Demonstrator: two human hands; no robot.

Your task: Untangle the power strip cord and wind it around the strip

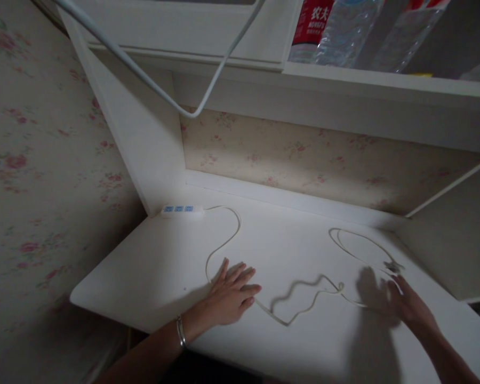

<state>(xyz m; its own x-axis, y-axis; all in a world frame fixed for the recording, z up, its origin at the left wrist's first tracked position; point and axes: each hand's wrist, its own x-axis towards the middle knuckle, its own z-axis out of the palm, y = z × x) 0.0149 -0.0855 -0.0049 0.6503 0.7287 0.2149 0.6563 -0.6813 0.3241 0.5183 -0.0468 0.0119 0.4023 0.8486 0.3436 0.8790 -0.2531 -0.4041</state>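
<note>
Hanging cable (192, 114) dangles across upper left; bottles (346, 34) stand upper right. Your left hand (232, 294) spreads wide over the cord (287, 324); I cannot tell your right hand (408, 306)'s grip.

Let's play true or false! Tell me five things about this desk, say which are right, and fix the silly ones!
1. The white power strip lies at the left side of the white desk. True.
2. The left hand lies over part of the power cord, fingers spread. True.
3. The power cord makes one straight line. False: it bends and loops across the white desk.
4. A bracelet is on the right wrist. False: the silver-coloured bracelet is on the left wrist.
5. Clear plastic bottles are on the shelf above the white desk. True.
</note>
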